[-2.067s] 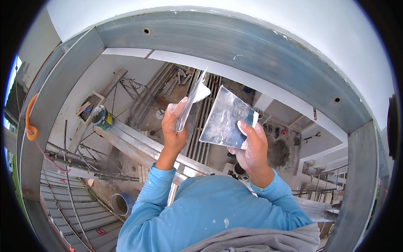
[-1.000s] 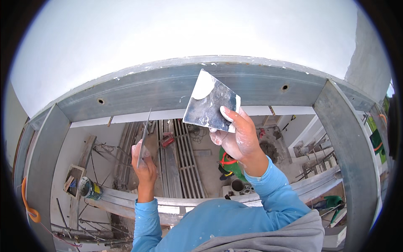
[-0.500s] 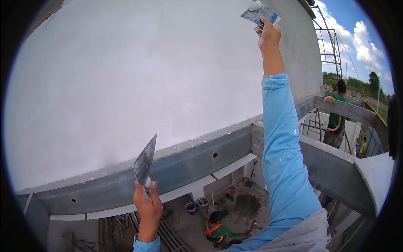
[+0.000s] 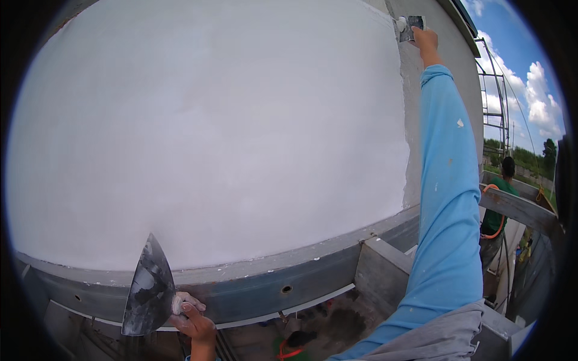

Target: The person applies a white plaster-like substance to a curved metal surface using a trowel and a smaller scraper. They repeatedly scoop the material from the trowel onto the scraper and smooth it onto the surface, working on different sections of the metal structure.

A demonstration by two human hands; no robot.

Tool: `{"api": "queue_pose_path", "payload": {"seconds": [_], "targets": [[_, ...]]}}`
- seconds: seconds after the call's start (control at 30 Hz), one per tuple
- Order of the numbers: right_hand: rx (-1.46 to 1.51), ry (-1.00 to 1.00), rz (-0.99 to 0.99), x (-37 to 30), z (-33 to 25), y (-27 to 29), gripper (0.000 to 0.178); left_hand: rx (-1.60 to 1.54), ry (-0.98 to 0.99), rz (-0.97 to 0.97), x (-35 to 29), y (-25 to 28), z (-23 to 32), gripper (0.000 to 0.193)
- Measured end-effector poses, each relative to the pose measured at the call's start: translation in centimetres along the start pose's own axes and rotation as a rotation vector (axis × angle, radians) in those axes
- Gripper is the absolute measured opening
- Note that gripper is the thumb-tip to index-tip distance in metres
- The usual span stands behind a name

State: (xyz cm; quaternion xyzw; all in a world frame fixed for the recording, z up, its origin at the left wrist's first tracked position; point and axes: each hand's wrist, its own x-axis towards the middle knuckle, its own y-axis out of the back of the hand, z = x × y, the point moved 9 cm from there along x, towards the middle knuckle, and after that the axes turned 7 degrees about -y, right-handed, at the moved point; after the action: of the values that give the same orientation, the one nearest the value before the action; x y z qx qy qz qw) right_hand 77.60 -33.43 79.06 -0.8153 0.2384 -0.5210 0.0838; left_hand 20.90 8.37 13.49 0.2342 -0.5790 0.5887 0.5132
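Square blade, bearing white paste, at upper right of the wall, clasped in the right hand; cannot tell whether touching. Broad scraper clasped in the left hand, before the wall's lower left edge. Apparently mostly done: white coat over most of the wall, grey strip along its right side seemingly remaining.

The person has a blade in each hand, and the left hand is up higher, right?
Not quite: the head view shows the right hand up higher, and the left hand low. There is a blade in each hand.
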Motion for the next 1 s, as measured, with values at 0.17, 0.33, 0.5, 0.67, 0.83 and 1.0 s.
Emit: {"api": "queue_pose_path", "payload": {"seconds": [0.17,0.33,0.5,0.67,0.83,1.0], "targets": [[-0.201,0.002,-0.046,2.2,1.8,-3.7,0.042,0.042,-0.019,0.037,-0.1,0.1,0.3,0.032],[-0.306,0.052,-0.062,3.4,-0.3,-5.3,0.043,0.097,0.058,0.224,-0.5,1.1,0.2,0.043],[-0.274,-0.025,-0.083,1.8,-0.2,-5.6,0.042,0.086,0.053,0.189,-0.2,0.1,0.7,0.052],[-0.306,0.071,-0.174,0.0,-2.8,-6.8,0.043,0.139,0.094,0.252,-1.2,1.3,0.3,0.047],[-0.342,0.073,-0.137,-3.4,-5.7,-7.9,0.047,0.254,0.278,0.412,-3.2,3.9,-1.7,0.045],[-0.3,0.088,-0.071,-7.7,-9.2,-9.0,0.048,0.184,0.203,0.31,-2.3,3.1,-1.7,0.05]]}}
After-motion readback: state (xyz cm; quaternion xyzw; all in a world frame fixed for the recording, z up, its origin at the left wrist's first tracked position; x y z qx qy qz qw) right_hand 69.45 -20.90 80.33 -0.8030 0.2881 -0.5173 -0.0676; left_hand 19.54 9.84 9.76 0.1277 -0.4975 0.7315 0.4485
